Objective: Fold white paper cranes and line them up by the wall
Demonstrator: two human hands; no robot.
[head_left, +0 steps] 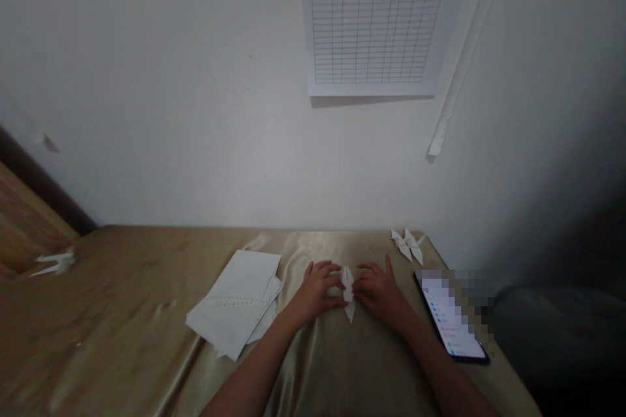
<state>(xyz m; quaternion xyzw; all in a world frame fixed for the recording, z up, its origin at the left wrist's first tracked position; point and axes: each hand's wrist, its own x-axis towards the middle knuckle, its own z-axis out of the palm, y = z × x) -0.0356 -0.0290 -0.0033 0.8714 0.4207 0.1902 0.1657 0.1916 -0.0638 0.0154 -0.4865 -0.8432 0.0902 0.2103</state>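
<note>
A small white folded paper piece [348,296], narrow and pointed at both ends, lies between my hands over the cloth. My left hand [319,288] grips its left edge with thumb and fingers. From the other side, my right hand [379,290] pinches the right edge, its index finger raised away from the paper. The fingertips partly cover the middle of the folds. Two similar folded paper pieces [407,245] rest side by side at the far right corner of the table.
A stack of white paper sheets [239,303] lies left of my left arm. A phone [452,319] with its screen lit sits right of my right hand. Shiny tan cloth [122,319] covers the table, which meets the wall [195,111]. A printed table sheet [374,32] hangs there.
</note>
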